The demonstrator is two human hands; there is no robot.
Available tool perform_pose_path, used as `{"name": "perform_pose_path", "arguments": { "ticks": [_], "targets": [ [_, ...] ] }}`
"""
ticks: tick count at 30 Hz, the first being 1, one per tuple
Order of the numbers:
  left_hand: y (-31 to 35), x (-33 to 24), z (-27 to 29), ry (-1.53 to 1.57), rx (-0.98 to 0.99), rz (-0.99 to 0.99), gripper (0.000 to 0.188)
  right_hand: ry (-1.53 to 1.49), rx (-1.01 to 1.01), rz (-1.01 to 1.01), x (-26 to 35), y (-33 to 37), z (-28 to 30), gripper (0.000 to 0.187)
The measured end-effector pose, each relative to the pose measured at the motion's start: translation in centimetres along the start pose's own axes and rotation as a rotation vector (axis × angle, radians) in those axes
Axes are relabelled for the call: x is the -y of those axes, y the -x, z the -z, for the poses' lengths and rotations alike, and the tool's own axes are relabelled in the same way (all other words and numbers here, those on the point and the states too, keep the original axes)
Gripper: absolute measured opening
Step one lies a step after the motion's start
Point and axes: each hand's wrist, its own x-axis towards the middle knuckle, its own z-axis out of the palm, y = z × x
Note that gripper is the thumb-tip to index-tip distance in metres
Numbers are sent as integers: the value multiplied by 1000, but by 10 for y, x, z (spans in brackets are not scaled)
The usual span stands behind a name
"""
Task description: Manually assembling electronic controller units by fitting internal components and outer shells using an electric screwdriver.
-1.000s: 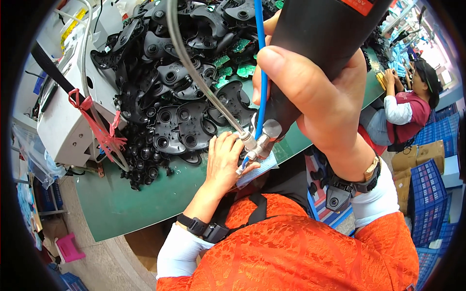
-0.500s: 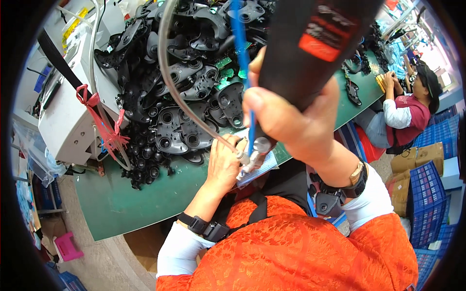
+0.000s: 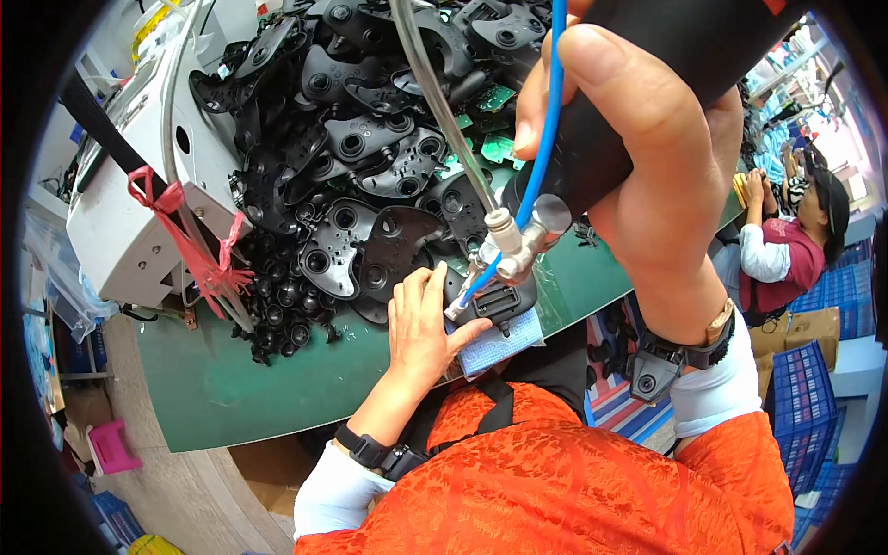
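My right hand [image 3: 661, 153] wraps around the black barrel of a powered screwdriver [image 3: 587, 153], which slants down to the left. A clear hose [image 3: 435, 88] and a blue tube [image 3: 546, 129] run to the metal fitting [image 3: 513, 248] at its lower end. Beneath that tip lies a black game controller shell [image 3: 497, 303] on a light blue pad [image 3: 518, 340] at the table's near edge. My left hand [image 3: 418, 326] steadies the shell's left side, thumb along its near edge and fingers on the far side. Whether the tip touches the shell I cannot tell.
Black controller shells [image 3: 333, 252] are heaped across the green table [image 3: 250, 398], with green circuit boards [image 3: 498, 146] among them. Small black thumbstick caps [image 3: 282, 310] lie beside a white machine [image 3: 153, 222] with red ties [image 3: 166, 199]. A co-worker [image 3: 782, 250] sits at right, near stacked blue boxes [image 3: 800, 388].
My right hand and the screwdriver have come up and to the right, closer to the camera. The left thumb has spread out, and the controller shell now shows more.
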Motion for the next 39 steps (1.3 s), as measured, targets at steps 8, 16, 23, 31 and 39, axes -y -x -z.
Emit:
{"name": "perform_pose_path", "arguments": {
  "ticks": [8, 16, 23, 31, 39],
  "targets": [
    [-7, -7, 9, 57, 95, 83, 87, 19, -33, 12, -27, -13, -6, 25],
    [-13, -1, 12, 120, 154, 45, 92, 37, -70, 56, -35, -13, -13, 24],
    [-17, -11, 25, 182, 84, -57, 84, -134, 23, 101, -28, -18, 14, 22],
    [3, -16, 10, -130, 59, -386, 75, 17, 9, 92, -43, -23, 15, 13],
    [1, -53, 5, -315, 92, -337, 71, 30, 95, 41, -47, -23, 29, 11]
  ]
}}
